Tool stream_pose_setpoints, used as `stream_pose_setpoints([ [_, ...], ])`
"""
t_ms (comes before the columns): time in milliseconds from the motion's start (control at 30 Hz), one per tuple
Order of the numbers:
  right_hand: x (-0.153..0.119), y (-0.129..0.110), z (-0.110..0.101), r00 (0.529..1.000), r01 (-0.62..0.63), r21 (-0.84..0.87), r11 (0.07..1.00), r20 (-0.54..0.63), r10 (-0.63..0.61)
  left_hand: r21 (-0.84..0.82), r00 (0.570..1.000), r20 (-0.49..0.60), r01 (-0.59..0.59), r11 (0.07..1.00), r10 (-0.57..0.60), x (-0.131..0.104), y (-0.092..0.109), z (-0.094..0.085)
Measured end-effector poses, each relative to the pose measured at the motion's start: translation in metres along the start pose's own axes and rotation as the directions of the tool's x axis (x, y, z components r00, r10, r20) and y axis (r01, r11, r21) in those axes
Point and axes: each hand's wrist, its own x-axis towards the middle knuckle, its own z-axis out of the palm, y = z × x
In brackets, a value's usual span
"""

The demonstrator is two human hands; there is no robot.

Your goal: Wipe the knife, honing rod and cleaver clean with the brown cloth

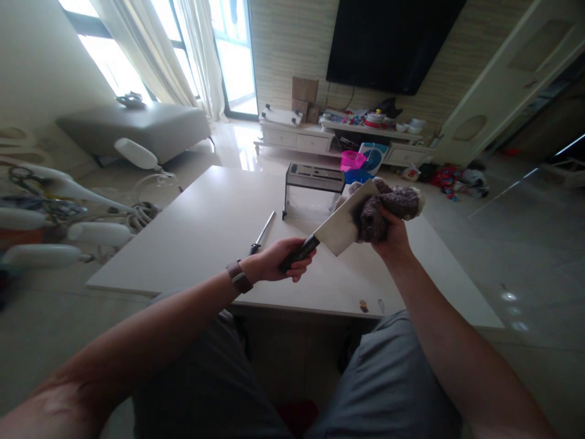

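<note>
My left hand [292,259] is closed round the black handle of a cleaver [340,228], its broad blade tilted up to the right. Against the far part of the blade lies a fuzzy grey-brown cloth [402,201], bunched up in my right hand [393,235]. The right fingers are partly hidden by the cloth. A sharpening steel [265,228] with a dark handle rests on the white table [205,225], just beyond my left wrist. Behind the blade stands a knife block [308,198] with clear sides and a slotted top.
Near the table's front edge lie a small figure-shaped piece [363,306] and a small pale item [381,305]. A pink basket [353,160] shows past the far edge. White lamp-like arms [98,233] crowd the left side. My legs are under the front edge.
</note>
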Motion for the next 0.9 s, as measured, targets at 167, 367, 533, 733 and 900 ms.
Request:
stream_pose_setpoints([
  [167,0.013,-0.009,-0.014,0.987,0.123,0.023,0.992,-0.109,-0.120,-0.005,1.000,-0.016,-0.026,1.000,0.026,-0.006,0.003,0.002],
  [367,0.018,-0.012,-0.025,0.954,0.201,0.032,0.979,-0.234,-0.189,0.364,0.881,-0.248,-0.300,0.882,0.403,-0.002,-0.003,-0.004],
  [533,-0.007,0.007,0.003,0.998,0.020,0.013,1.000,-0.061,-0.019,0.665,0.769,-0.257,-0.298,0.685,0.585,-0.004,0.000,-0.005],
  [733,-0.048,0.052,0.043,0.988,-0.152,0.012,0.988,-0.011,0.152,0.952,0.667,-0.257,0.048,0.303,0.700,0.000,-0.009,0.006],
  [900,-0.056,0.071,0.045,0.973,-0.198,0.002,0.980,-0.119,0.197,0.911,0.753,-0.256,-0.023,0.412,0.606,0.014,-0.027,0.010],
])
